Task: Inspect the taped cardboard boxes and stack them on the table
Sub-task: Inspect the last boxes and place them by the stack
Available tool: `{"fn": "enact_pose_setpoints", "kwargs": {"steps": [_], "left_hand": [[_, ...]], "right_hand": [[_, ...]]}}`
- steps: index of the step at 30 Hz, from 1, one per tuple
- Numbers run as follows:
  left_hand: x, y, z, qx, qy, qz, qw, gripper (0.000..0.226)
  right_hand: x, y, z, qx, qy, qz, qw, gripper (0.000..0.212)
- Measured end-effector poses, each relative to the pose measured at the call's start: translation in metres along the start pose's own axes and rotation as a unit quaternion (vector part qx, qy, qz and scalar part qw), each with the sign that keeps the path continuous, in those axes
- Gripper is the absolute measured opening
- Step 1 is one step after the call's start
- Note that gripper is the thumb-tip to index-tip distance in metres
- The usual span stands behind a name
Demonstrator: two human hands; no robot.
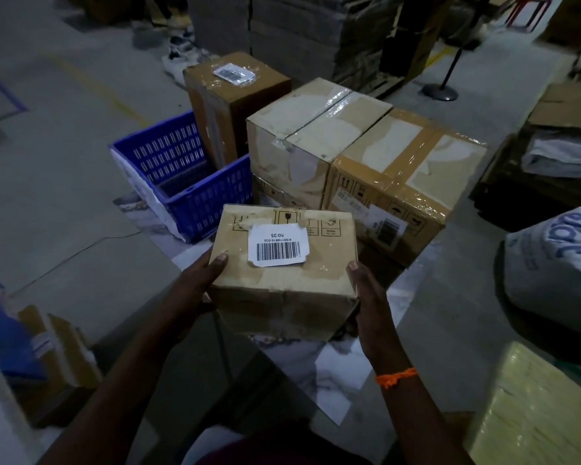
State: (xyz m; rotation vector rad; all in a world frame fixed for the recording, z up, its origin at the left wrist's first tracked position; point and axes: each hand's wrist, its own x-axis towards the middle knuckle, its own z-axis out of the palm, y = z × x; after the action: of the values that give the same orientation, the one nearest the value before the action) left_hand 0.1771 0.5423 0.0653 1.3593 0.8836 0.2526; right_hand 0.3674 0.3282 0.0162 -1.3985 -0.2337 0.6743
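The person holds a small taped box [284,273] between both hands, over the near part of the pale table [332,374]. I cannot tell whether its base touches the surface. The left hand [195,286] clasps the box's nine o'clock side with the thumb hooked over the top edge. The right hand [366,297] clasps the three o'clock side the same way. The other fingers of both hands are hidden behind or beneath the cardboard. This two-sided clamp probably lets the box be turned so each face and seam can be checked. The top face is tipped toward the head camera, showing a barcode label [277,245] that reads upside down from here. From the held box, a pale box [316,135] sealed with clear tape stands at twelve o'clock. A browner box [403,182] touches it at one to two o'clock, and a tall box [235,105] stands farther off at eleven. Their flat, level tops look like the likeliest place to stack the small one. A blue crate [182,176] sits at ten o'clock, a grey sack [557,263] at three, and a yellowish wrapped parcel [544,407] at five.
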Motion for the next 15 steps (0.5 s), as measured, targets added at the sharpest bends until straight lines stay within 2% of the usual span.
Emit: {"fn": "enact_pose_setpoints", "kwargs": {"steps": [1, 3, 6, 10, 12, 15], "left_hand": [[-0.002, 0.001, -0.002, -0.004, -0.003, -0.001, 1.000, 0.041], [-0.008, 0.001, -0.004, -0.016, 0.005, -0.004, 1.000, 0.036], [-0.021, -0.005, -0.008, -0.036, 0.012, 0.017, 0.999, 0.037], [-0.042, -0.023, -0.015, -0.078, 0.028, 0.067, 0.994, 0.060], [-0.051, -0.036, -0.017, -0.103, 0.048, 0.086, 0.990, 0.065], [-0.061, -0.055, -0.014, -0.144, 0.076, 0.084, 0.983, 0.043]], "right_hand": [[0.000, -0.001, 0.000, 0.002, -0.007, 0.004, 1.000, 0.087], [-0.002, -0.002, 0.002, 0.013, -0.012, 0.013, 1.000, 0.077], [-0.003, -0.003, 0.006, 0.021, -0.002, 0.013, 1.000, 0.068], [0.004, 0.003, 0.008, 0.003, -0.018, -0.013, 1.000, 0.049], [0.007, 0.008, 0.004, -0.007, -0.044, -0.027, 0.999, 0.047], [0.011, 0.022, -0.008, -0.031, -0.083, -0.023, 0.996, 0.052]]}}
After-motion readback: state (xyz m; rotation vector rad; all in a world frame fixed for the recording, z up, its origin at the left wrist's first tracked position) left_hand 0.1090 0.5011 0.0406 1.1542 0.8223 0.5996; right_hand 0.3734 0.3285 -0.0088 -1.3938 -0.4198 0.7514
